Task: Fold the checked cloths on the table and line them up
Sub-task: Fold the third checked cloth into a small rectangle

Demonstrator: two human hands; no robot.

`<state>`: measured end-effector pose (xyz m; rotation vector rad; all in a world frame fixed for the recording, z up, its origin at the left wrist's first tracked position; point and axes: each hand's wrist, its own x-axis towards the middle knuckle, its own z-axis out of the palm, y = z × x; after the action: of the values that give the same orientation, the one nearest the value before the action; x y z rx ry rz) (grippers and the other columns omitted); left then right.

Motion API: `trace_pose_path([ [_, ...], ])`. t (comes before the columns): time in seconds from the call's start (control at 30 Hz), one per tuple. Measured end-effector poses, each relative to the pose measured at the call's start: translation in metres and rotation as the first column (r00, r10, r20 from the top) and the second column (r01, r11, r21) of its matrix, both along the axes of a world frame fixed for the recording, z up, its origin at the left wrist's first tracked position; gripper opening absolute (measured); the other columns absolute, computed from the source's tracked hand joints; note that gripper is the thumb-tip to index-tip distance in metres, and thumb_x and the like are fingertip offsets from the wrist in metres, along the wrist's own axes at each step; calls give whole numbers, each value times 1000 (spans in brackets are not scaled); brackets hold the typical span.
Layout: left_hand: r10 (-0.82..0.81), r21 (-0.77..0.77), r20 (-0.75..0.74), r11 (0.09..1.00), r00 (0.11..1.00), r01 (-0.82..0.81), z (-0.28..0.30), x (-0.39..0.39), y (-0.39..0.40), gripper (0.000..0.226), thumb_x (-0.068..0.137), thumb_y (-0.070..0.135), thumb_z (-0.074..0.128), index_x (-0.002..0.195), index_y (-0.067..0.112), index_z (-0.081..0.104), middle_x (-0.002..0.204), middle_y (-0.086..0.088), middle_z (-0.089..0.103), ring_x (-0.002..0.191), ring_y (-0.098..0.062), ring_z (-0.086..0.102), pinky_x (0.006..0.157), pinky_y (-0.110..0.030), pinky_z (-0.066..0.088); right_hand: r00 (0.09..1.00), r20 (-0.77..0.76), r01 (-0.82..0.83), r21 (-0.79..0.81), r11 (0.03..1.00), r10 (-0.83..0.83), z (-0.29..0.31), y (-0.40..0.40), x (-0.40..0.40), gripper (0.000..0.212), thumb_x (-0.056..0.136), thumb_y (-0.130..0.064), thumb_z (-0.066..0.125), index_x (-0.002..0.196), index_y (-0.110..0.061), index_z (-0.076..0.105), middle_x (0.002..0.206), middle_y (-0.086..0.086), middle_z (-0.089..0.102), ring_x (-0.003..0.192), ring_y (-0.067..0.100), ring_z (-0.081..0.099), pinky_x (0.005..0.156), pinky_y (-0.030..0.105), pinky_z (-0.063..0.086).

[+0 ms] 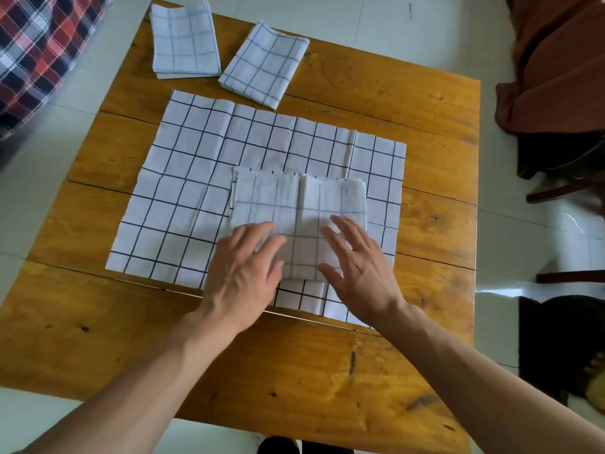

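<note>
Pressing flat, open-fingered and gripping nothing, left hand (244, 273) and right hand (358, 267) smooth a folded cloth (299, 211) that might drag the spread cloth (183, 198) beneath across the desk (425, 224).

Bright, even daylight; glare on the floor tiles (576, 224) to my right. Soft shadows under my hands; wide-angle bending at edges, corners slightly blurred.
</note>
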<state>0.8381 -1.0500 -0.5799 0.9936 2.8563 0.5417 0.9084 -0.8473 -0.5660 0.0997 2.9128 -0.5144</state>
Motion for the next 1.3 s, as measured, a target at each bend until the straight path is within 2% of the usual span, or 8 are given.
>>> trace_pose_path([
  [0.1,-55,-66,52,996,997,58,-4,7,13,51,79,23,74,126,12,59,139,-9,53,121,-27,52,98,-46,47,995,72,-66,-22,998,67,-9,-2,-6,71,98,-43,51,155,-18,18,165,4,3,151,18,-6,120,30,0],
  [0.37,-16,-215,119,976,993,41,-9,5,-4,60,79,37,72,134,20,55,149,-10,43,132,-30,45,104,-49,44,975,163,-153,4,988,150,-22,23,1,86,94,-63,42,153,-32,-13,160,-4,-26,145,11,-29,119,35,-16],
  [0.5,7,-278,119,960,993,26,-14,3,-24,65,86,48,60,146,29,44,158,-7,31,143,-30,32,103,-55,41,970,207,-134,23,991,127,-19,42,3,96,87,-71,41,152,-32,-17,158,-6,-31,144,11,-32,120,39,-16],
  [0.7,18,-323,121,946,992,22,-20,3,-41,60,100,49,32,157,34,19,167,-1,5,153,-26,4,119,-57,17,960,255,-130,32,991,117,-16,53,-8,116,76,-77,54,152,-30,-18,158,-5,-32,145,15,-30,122,47,-7],
  [0.87,24,-274,95,962,995,3,-13,1,-14,60,98,37,43,153,14,31,164,-10,20,152,-27,14,120,-54,23,946,293,-161,66,985,135,-11,54,-24,133,66,-80,62,151,-23,-23,155,-3,-37,142,17,-36,120,44,-14],
  [1.07,-117,-261,93,956,989,137,-22,-8,44,70,100,36,48,157,15,14,167,-6,2,153,-23,-5,124,-47,8,921,358,-209,119,971,154,-13,54,-44,150,53,-89,63,147,-24,-33,152,1,-44,139,20,-42,120,51,-12],
  [1.2,-156,-345,135,918,979,193,-32,-21,40,73,98,59,18,157,25,-11,164,-3,-21,150,-22,-22,124,-48,-3,918,368,-190,85,978,146,-13,56,-49,155,45,-89,67,145,-31,-35,151,-2,-45,138,16,-42,119,52,-12],
  [1.3,-112,-381,112,913,987,146,-32,-27,16,80,93,71,8,156,27,-17,163,-3,-24,150,-22,-23,123,-49,-6,919,362,-191,67,979,154,-11,63,-49,153,46,-88,68,145,-32,-34,151,-5,-45,138,14,-42,119,53,-12],
])
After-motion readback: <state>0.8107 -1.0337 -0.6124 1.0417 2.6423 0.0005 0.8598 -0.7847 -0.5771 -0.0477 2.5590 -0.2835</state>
